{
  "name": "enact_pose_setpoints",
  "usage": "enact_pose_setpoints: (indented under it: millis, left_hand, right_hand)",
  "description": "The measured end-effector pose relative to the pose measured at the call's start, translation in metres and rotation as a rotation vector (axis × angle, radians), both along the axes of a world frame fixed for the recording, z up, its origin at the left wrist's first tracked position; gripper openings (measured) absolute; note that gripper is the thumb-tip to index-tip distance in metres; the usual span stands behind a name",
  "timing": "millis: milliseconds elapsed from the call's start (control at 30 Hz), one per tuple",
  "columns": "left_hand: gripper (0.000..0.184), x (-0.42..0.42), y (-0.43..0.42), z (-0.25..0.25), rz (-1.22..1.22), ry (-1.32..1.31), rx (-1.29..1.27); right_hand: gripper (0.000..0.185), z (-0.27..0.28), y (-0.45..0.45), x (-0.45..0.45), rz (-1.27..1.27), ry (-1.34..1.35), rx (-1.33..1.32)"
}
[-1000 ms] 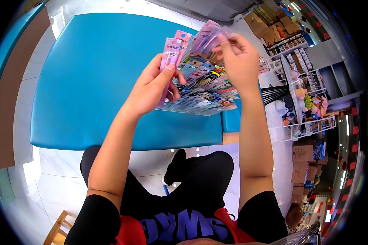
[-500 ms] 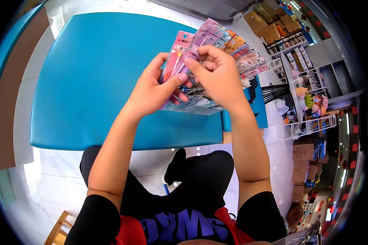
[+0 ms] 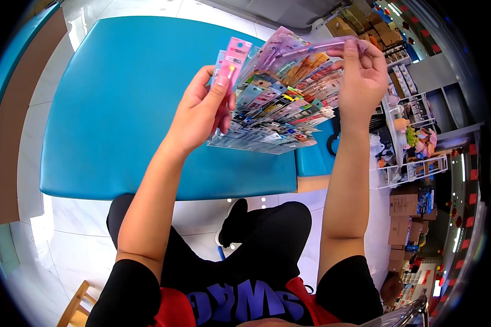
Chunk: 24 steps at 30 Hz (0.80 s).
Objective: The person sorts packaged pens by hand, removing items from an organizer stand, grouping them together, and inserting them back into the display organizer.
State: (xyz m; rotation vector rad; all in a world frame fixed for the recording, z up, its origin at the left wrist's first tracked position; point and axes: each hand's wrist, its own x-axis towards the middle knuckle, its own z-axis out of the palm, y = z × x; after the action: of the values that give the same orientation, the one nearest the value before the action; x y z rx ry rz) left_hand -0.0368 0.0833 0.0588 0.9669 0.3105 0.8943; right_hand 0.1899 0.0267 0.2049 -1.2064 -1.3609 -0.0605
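Note:
Closed round a pink carded packet (image 3: 236, 54) is my left hand (image 3: 204, 109), with a light blue packet (image 3: 220, 61) just behind it. My right hand (image 3: 363, 82) pinches the far end of a purple packet (image 3: 316, 48) that holds a slim pen-like item. That packet lies slanted over the top of a clear display rack (image 3: 256, 144). Rows of small carded packets (image 3: 281, 106) in many colours fill the rack, which stands at the right part of a blue padded surface (image 3: 120, 109). The fingertips of my left hand are partly hidden behind the pink packet.
A smaller blue padded seat (image 3: 313, 158) adjoins the right side. Beyond it are a white shelf unit (image 3: 414, 109) with goods and flowers, and cardboard boxes (image 3: 403, 204). A wooden chair part (image 3: 75, 305) is at the lower left.
My right hand came to my left hand, then moved away up and right with a purple packet. The pink packet is now frontmost in my left hand, where a purple one was before.

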Motion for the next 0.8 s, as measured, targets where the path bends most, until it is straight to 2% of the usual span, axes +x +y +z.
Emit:
enact_pose_setpoints:
  millis: [100, 200, 333, 367, 467, 567, 667, 700, 800]
  left_hand:
    - [0.029, 0.002, -0.001, 0.0, 0.01, -0.017, -0.004]
    - [0.03, 0.003, -0.001, 0.001, 0.017, -0.011, -0.002]
    - [0.032, 0.004, -0.001, 0.001, 0.021, 0.012, 0.031]
    - [0.033, 0.004, -0.002, 0.001, 0.026, 0.011, 0.027]
    - [0.035, 0.005, -0.003, 0.004, 0.035, 0.022, 0.025]
    - [0.034, 0.004, -0.004, 0.003, 0.014, 0.037, 0.037]
    - [0.033, 0.006, -0.006, 0.001, -0.047, 0.016, 0.057]
    - [0.033, 0.007, -0.007, 0.001, -0.053, 0.017, 0.061]
    - [0.033, 0.007, -0.008, 0.001, -0.043, 0.006, 0.07]
  right_hand:
    - [0.018, -0.016, 0.005, -0.005, 0.044, -0.076, -0.012]
    - [0.017, -0.036, 0.009, -0.008, 0.005, -0.083, -0.153]
    - [0.018, -0.04, 0.007, -0.016, -0.047, 0.021, -0.6]
    - [0.022, -0.041, 0.007, -0.017, -0.043, 0.032, -0.608]
    - [0.024, -0.048, 0.007, -0.006, -0.163, -0.289, -0.355]
    - [0.026, -0.031, -0.008, -0.032, -0.183, -0.44, -0.104]
    - [0.022, -0.039, -0.025, -0.055, 0.216, -0.07, -0.589]
    - [0.02, -0.047, -0.021, -0.053, 0.31, -0.005, -0.626]
    - [0.016, -0.044, -0.016, -0.049, 0.282, 0.2, -0.506]
